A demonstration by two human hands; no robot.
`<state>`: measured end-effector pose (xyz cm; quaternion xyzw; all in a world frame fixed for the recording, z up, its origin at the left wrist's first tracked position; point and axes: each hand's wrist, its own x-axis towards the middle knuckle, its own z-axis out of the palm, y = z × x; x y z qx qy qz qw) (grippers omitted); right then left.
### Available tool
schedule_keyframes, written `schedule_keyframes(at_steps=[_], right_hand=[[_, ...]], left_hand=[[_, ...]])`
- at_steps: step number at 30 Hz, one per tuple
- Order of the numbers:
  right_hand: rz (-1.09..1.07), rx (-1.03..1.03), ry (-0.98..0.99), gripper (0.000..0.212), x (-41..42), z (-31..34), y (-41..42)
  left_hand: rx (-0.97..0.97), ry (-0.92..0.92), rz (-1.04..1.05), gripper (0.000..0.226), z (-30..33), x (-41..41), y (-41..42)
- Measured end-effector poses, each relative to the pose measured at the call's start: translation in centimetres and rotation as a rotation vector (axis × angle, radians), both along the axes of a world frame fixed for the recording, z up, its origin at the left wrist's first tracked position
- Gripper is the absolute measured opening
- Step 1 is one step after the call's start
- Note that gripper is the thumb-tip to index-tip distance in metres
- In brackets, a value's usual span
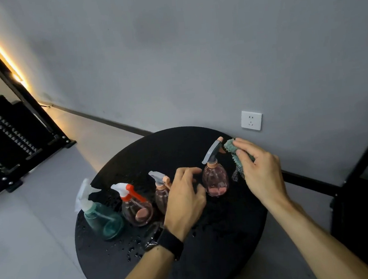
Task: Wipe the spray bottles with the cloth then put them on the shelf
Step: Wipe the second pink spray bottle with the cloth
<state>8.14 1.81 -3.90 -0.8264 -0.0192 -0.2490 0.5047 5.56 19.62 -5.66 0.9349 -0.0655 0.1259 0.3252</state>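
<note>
Round black table [222,258], wet w/ droplets near front-left edge. Four spray bottles on it, all upright, in a rough row L to R.

Teal bottle [103,219]: far left, white trigger head. Just beside it, red-trigger bottle [137,210], clear body, pinkish tint. Next, small pink bottle [161,197], partly hidden behind left hand. Furthest right, grey-head bottle [215,179], pink body, grey trigger w/ peach nozzle tip, stands apart from the other three.

Left hand [186,201]: over table betw. small pink bottle & grey-head bottle. Fingers loosely curled, spread a bit, holding nothing; fingertips near grey-head bottle's body, contact can't be told. Black watch [167,241] on wrist.

Right hand [261,170]: right of grey-head bottle. Fingers & thumb bunched round cloth [235,155], teal, nubby texture. Cloth's upper end sits just beside the grey trigger head, near nozzle; touching or not, unclear. Lower part of cloth hangs below hand, beside bottle body.

Grey wall behind, white socket [251,120] above table's far edge. Black rack [11,132] at left w/ warm light strip. Dark shelf frame [361,190] at right edge, contents unclear.
</note>
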Motion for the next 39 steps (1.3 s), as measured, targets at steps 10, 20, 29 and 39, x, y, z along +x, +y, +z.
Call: schedule_keyframes(at_steps=[10, 20, 29, 39], right_hand=[[-0.038, 0.021, 0.025, 0.027, 2.1, -0.3, -1.5], [-0.033, 0.014, 0.051, 0.027, 4.0, -1.1, -1.4], [0.005, 0.026, 0.089, 0.028, 4.1, -0.7, -0.7], [0.068, 0.296, 0.062, 0.026, 2.4, 1.5, 1.6]], left_hand=[[-0.284, 0.427, 0.048, 0.058, -5.7, 6.5, -2.6], [-0.319, 0.373, 0.004, 0.025, -7.0, 10.7, -3.3], [-0.439, 0.373, -0.023, 0.029, -5.5, 9.1, -3.0], [-0.961, 0.331, -0.130, 0.029, 3.0, 4.5, 0.1]])
